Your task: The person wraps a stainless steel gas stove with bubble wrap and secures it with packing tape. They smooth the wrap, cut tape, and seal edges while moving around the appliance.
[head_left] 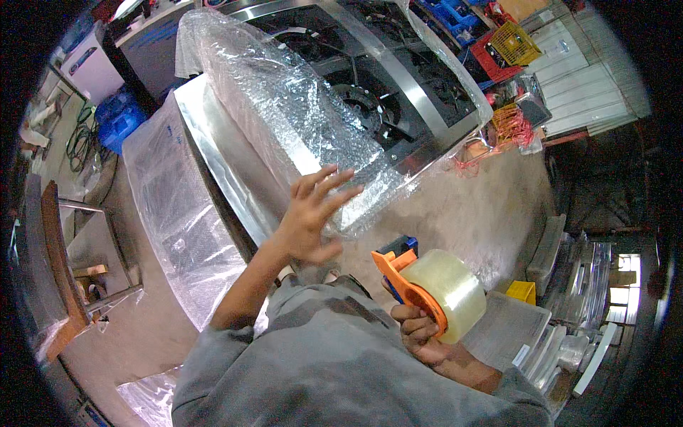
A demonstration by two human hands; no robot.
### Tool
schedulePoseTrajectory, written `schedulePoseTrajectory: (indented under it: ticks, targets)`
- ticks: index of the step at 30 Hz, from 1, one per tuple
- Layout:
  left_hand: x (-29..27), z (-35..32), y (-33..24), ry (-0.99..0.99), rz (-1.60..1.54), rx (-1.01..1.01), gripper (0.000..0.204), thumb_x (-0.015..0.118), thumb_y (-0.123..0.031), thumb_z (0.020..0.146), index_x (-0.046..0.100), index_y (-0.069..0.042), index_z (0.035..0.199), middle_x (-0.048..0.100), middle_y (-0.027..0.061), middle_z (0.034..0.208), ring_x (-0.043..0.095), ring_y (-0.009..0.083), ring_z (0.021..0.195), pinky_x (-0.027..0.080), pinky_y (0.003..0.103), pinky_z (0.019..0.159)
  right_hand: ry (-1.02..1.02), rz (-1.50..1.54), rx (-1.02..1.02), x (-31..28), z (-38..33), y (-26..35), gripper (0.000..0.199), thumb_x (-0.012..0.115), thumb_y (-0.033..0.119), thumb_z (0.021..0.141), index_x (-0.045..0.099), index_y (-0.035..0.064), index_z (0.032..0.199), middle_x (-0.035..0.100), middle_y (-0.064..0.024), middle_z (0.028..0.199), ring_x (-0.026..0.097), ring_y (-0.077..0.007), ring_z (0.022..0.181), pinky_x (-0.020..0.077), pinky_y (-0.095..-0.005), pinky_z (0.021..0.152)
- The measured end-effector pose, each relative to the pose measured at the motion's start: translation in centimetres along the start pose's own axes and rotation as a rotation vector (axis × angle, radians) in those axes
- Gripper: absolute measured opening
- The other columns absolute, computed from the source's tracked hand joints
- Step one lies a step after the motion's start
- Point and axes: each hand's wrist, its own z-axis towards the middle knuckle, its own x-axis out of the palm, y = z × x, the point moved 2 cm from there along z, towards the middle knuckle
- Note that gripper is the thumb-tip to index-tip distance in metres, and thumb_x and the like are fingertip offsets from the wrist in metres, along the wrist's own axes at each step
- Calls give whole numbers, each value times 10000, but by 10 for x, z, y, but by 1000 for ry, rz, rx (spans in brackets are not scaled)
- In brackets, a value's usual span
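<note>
In front of me stands a stainless steel gas stove (409,78) with black burner grates. A sheet of clear bubble wrap (284,92) lies over its left side and near edge. My left hand (313,217) is at the wrap's near edge, fingers spread and holding nothing; whether the fingertips touch the wrap I cannot tell. At my right side, my right hand (420,331) grips an orange and blue tape dispenser (409,285). The dispenser carries a wide roll of clear tape (452,292). Its cutting end points away from me.
Left of the stove is another bubble-wrapped piece (178,213). Blue containers (117,117) stand beyond it, near a black cable (85,146) on the floor. A yellow crate (516,43) and a red crate (491,64) sit far right. Wrapped flat panels (501,324) lie at my right.
</note>
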Motion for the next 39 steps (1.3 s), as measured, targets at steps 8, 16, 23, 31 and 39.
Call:
schedulePoseTrajectory:
  ticks: [8, 16, 23, 31, 39]
  targets:
    - [74, -37, 11, -253, 373, -172, 837, 674, -422, 839, 315, -116, 1529, 141, 234, 1613, 67, 432, 1499, -5, 595, 1176, 154, 43, 61, 44, 73, -5, 606, 552, 56, 936, 303, 63, 1488, 384, -38, 821, 456, -117, 643, 546, -269, 583]
    - [88, -32, 9, -432, 137, -494, 1232, 753, -344, 787, -168, 31, 1514, -184, 310, 1575, -191, 459, 1462, -50, 620, 1157, 313, 75, 172, 20, 130, 33, 102, 536, 95, 956, 499, 32, 1027, 380, -19, 754, 466, -80, 541, 572, -258, 507]
    - [85, -32, 4, -440, 0, -531, 1233, 737, -339, 824, -233, 30, 1489, -202, 318, 1566, -181, 439, 1469, -40, 515, 1194, 434, 175, 342, 7, 139, 52, 136, 520, 157, 977, 506, 51, 1060, 401, -33, 782, 471, -111, 541, 507, -282, 484]
    - [91, -29, 2, -507, -74, -493, 1270, 787, -181, 777, -247, 38, 1480, -168, 297, 1585, -137, 396, 1487, -59, 457, 1198, 445, 98, 397, 9, 137, 65, 221, 524, 204, 978, 504, 53, 1138, 452, -52, 850, 492, -139, 588, 493, -315, 503]
    - [90, -25, 7, -447, -6, -549, 1185, 691, -405, 885, -217, 78, 1474, -160, 321, 1574, -121, 424, 1483, 7, 458, 1205, 892, -332, 168, 121, 147, 139, 308, 528, 252, 980, 503, 56, 1216, 502, -72, 918, 513, -166, 635, 480, -348, 522]
